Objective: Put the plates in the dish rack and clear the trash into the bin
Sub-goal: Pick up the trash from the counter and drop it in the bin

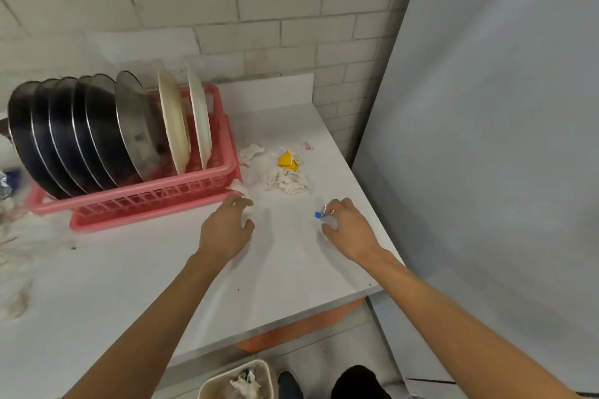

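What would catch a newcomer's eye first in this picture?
The pink dish rack at the left of the counter, packed with upright dark plates and two white plates. Right of it, crumpled tissues and a yellow scrap litter the counter. Near them, the right grip pinches a blue scrap.

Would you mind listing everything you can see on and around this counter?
dish rack: one, pink, counter's left
dark plates: about five, black, upright at the rack's left
metal plate: one, grey, upright mid-rack
cream plates: two, upright at the rack's right
tissues: three, white, crumpled, right of the rack
yellow scrap: one, among the tissues
pink scrap: one, small, behind them
blue scrap: one, in fingers
bin: one, cream, on the floor, tissue inside
counter: one, white
left hand: reaching to the tissue at the rack's corner
right hand: pinches the blue scrap
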`<state>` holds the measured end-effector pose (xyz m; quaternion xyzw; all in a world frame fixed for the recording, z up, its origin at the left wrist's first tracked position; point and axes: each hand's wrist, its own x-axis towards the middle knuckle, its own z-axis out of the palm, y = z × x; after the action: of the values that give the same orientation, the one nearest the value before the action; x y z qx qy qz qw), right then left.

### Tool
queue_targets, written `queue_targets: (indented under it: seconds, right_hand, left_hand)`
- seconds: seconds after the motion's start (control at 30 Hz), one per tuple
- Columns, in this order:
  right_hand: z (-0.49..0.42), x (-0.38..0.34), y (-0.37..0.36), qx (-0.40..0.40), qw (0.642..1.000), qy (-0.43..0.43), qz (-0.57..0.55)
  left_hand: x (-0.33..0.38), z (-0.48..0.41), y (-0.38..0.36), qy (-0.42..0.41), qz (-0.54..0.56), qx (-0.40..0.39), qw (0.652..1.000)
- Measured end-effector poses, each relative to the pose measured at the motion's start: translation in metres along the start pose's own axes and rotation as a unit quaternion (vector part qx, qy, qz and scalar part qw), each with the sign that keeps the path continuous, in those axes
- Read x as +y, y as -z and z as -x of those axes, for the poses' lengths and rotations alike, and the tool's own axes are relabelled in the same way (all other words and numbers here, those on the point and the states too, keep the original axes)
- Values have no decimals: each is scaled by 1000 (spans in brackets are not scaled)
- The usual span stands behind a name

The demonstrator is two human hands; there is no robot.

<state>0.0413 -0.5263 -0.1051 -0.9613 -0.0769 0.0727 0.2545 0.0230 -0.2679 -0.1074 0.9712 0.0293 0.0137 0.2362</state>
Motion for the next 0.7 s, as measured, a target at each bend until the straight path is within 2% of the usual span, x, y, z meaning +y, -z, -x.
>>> queue_targets:
  seconds: [0.2, 0.27, 0.47, 0.6, 0.7]
  right_hand:
    - [-33, 1, -14, -23, 998, -30, 54]
    - [-43, 2, -20, -38, 997, -19, 67]
    - [-72, 12, -22, -52, 998, 20, 29]
    - [-93, 17, -20, -49, 998, 42, -3]
    - [-105, 16, -14, -46, 997, 28, -62]
  left_hand:
    - [-16, -43, -16, 3, -83, -61, 995]
    - [-21, -45, -26, -3, -53, -40, 998]
    - [-43, -53, -37, -95, 7, 60, 994]
    - [-43, -59, -37, -101, 43, 47, 993]
    - [-37, -60, -33, -130, 22, 50, 990]
